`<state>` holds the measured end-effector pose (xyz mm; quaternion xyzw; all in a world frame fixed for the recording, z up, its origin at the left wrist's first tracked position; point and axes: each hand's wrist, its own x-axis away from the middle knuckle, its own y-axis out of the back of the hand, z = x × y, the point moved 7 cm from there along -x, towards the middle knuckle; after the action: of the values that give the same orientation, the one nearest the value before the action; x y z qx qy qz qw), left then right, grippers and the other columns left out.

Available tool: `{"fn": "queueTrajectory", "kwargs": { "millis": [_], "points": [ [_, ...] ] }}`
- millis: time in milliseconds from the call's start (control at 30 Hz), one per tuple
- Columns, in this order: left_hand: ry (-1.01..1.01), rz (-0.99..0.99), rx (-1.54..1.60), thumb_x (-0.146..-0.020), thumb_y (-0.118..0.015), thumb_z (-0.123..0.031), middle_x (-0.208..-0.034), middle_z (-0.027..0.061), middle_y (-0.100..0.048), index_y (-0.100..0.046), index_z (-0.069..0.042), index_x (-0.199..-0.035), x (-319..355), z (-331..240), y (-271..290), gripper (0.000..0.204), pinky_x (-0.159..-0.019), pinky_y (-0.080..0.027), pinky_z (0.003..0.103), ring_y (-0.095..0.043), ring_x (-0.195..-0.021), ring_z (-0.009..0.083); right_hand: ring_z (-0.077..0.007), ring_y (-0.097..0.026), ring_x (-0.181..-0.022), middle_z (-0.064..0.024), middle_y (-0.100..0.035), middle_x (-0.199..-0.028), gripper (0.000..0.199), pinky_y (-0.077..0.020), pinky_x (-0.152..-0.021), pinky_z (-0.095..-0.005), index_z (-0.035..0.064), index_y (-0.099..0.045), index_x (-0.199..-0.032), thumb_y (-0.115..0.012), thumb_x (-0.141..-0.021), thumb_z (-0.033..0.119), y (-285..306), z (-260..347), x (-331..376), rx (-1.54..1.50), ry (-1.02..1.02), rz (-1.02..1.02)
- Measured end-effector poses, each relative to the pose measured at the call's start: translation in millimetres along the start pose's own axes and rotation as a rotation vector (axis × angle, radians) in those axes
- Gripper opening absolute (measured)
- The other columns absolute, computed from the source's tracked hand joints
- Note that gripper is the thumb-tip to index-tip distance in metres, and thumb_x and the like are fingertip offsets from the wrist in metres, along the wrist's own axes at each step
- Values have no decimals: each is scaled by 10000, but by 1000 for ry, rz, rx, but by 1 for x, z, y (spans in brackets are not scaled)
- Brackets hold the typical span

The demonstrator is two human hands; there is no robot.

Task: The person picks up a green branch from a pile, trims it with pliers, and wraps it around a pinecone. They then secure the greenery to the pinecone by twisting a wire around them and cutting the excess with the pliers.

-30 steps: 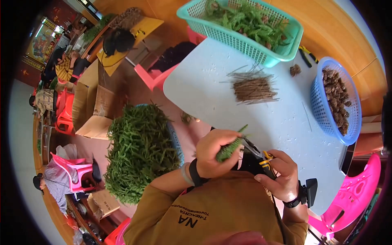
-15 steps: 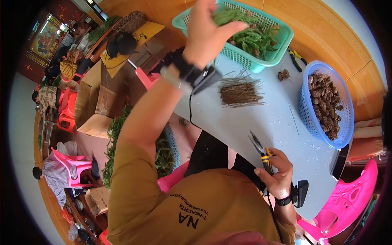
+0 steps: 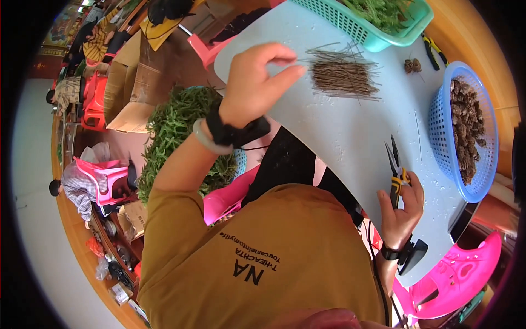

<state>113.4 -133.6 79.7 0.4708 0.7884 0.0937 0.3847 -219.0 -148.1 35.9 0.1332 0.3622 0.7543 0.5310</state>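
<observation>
Two hands work: my left hand hovers with loosely curled, empty fingers beside the brown stems on the desk, while my right hand grips pliers.

Counter pale blue; pliers black with yellow handles; twig bundle brown; baskets teal and blue.
</observation>
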Motion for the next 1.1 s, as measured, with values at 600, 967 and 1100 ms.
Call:
{"fn": "queueTrajectory", "kwargs": {
  "millis": [600,967,1100],
  "points": [
    [-165,538,-432,-782,-555,-67,-1023,194,-615,-624,-28,-1016,-102,-54,-242,246,-791,-485,426,-606,-899,380,-383,-523,-1041,-211,-563,-1190,290,-412,-893,-445,-30,-589,-774,-779,-622,127,11,12,19,265,138,-82],
    [-196,728,-426,-695,-527,63,-1101,171,-589,-615,-49,-1054,-77,-37,-253,386,-820,-481,380,-596,-964,343,-381,-523,-1047,-204,-563,-1194,288,-421,-892,-434,-30,-614,-777,-790,-591,100,25,-3,26,178,103,-58],
    [-213,785,-147,-715,-546,20,-1051,169,-612,-614,-23,-1049,-47,-47,-230,343,-798,-488,397,-608,-908,353,-381,-522,-1050,-201,-561,-1199,290,-424,-891,-433,-30,-616,-781,-792,-583,89,28,-13,30,160,68,-48]
  ]
}}
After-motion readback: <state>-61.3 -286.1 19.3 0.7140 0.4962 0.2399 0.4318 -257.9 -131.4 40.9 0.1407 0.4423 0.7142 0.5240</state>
